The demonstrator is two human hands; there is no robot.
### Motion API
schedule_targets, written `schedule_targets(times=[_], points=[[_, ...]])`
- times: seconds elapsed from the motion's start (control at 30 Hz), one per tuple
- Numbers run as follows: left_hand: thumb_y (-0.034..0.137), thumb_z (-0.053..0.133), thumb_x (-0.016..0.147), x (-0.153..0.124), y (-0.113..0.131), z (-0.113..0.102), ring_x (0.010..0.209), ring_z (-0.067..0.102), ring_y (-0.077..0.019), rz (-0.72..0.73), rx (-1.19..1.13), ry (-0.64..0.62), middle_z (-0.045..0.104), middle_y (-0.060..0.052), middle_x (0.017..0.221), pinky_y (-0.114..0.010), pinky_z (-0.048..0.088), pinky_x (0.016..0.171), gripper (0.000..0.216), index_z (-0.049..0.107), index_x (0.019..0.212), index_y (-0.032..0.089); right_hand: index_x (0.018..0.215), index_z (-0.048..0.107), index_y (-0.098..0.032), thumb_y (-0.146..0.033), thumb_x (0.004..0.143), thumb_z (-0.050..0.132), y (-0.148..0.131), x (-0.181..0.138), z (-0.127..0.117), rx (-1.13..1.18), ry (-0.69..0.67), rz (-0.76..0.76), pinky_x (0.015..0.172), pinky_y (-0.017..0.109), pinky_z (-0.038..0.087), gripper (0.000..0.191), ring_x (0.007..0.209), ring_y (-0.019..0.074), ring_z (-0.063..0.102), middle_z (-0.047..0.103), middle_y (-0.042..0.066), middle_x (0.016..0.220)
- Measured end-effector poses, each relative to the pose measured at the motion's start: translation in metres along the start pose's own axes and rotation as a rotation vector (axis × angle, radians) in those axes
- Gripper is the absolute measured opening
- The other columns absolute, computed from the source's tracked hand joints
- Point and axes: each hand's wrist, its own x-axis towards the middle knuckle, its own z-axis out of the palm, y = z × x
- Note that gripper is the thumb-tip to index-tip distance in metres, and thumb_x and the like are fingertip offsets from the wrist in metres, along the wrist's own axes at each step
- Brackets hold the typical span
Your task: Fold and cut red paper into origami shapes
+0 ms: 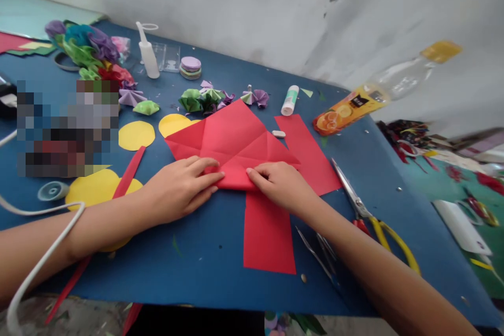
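Note:
A creased sheet of red paper (238, 128) lies in front of me, its near edge folded up into a narrow band. My left hand (183, 186) is closed on the left part of that fold, thumb and fingers at the edge. On the right part, my right hand (281, 184) pinches the same fold between thumb and curled fingers. Part of the crease is hidden under both hands. A red paper rectangle (270, 244) sticks out from below the folded sheet toward me. Another red piece (311, 152) rests flat beyond my right hand.
Scissors (358, 205) and tweezers (317, 252) lie beside my right forearm. A glue stick (290, 100) and a tilted-looking juice bottle (354, 102) stand farther back. Yellow paper circles (137, 135), folded green and purple paper pieces (200, 100) and a white cable (43, 262) are around the left.

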Motion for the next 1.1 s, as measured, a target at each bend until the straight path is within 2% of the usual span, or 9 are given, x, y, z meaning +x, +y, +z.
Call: schedule_targets(times=[0.17, 0.4, 0.5, 0.6, 0.7, 0.77, 1.1], points=[[0.024, 0.040, 0.095, 0.002, -0.001, 0.001, 0.094, 0.061, -0.0242, 0.035, 0.034, -0.012, 0.063, -0.014, 0.113, -0.039, 0.054, 0.079, 0.033, 0.062, 0.116, 0.011, 0.053, 0.044, -0.018, -0.029, 0.089, 0.042, -0.001, 0.001, 0.002, -0.028, 0.040, 0.025, 0.050, 0.029, 0.019, 0.038, 0.050, 0.0124, 0.045, 0.055, 0.002, 0.054], [0.025, 0.041, 0.095, 0.005, 0.002, 0.001, 0.095, 0.062, -0.0248, 0.046, 0.092, -0.028, 0.064, -0.014, 0.114, -0.037, 0.052, 0.076, 0.032, 0.064, 0.111, 0.010, 0.055, 0.052, -0.017, -0.030, 0.090, 0.043, -0.003, 0.002, 0.002, -0.085, 0.029, 0.057, 0.051, 0.027, 0.020, 0.038, 0.052, 0.0129, 0.049, 0.059, 0.002, 0.057], [0.029, 0.042, 0.095, 0.008, 0.005, 0.003, 0.094, 0.063, -0.0259, 0.084, 0.165, -0.035, 0.066, -0.015, 0.115, -0.037, 0.052, 0.071, 0.034, 0.064, 0.110, 0.008, 0.063, 0.058, -0.017, -0.031, 0.089, 0.045, -0.003, -0.001, 0.006, -0.167, 0.069, 0.062, 0.049, 0.027, 0.021, 0.033, 0.051, 0.0142, 0.050, 0.060, 0.003, 0.057], [0.028, 0.041, 0.095, 0.009, 0.006, 0.003, 0.093, 0.064, -0.0250, 0.107, 0.201, -0.018, 0.068, -0.013, 0.113, -0.036, 0.052, 0.070, 0.034, 0.064, 0.109, 0.007, 0.092, 0.064, -0.014, -0.025, 0.088, 0.043, -0.003, -0.004, 0.013, -0.246, 0.202, -0.064, 0.047, 0.027, 0.025, 0.023, 0.056, 0.0157, 0.054, 0.065, 0.005, 0.069], [0.025, 0.039, 0.095, 0.010, 0.007, 0.003, 0.093, 0.064, -0.0247, 0.114, 0.210, -0.006, 0.068, -0.013, 0.112, -0.036, 0.052, 0.070, 0.035, 0.064, 0.109, 0.006, 0.121, 0.058, -0.013, -0.018, 0.088, 0.040, -0.002, -0.006, 0.019, -0.317, 0.299, -0.254, 0.049, 0.026, 0.030, 0.037, 0.067, 0.0161, 0.058, 0.066, 0.008, 0.087], [0.024, 0.039, 0.095, 0.010, 0.007, 0.003, 0.093, 0.064, -0.0246, 0.122, 0.212, 0.008, 0.069, -0.013, 0.111, -0.036, 0.052, 0.069, 0.034, 0.065, 0.109, 0.006, 0.125, 0.057, -0.014, -0.018, 0.089, 0.040, -0.001, -0.006, 0.020, -0.360, 0.316, -0.298, 0.048, 0.026, 0.030, 0.040, 0.065, 0.0155, 0.057, 0.065, 0.008, 0.085], [0.020, 0.041, 0.094, 0.010, 0.005, 0.004, 0.088, 0.065, -0.0234, 0.130, 0.201, 0.065, 0.070, -0.011, 0.108, -0.035, 0.052, 0.067, 0.030, 0.066, 0.108, 0.007, 0.127, 0.057, -0.011, -0.017, 0.090, 0.037, 0.001, -0.005, 0.023, -0.417, 0.343, -0.337, 0.048, 0.026, 0.030, 0.042, 0.058, 0.0143, 0.050, 0.061, 0.007, 0.076]])
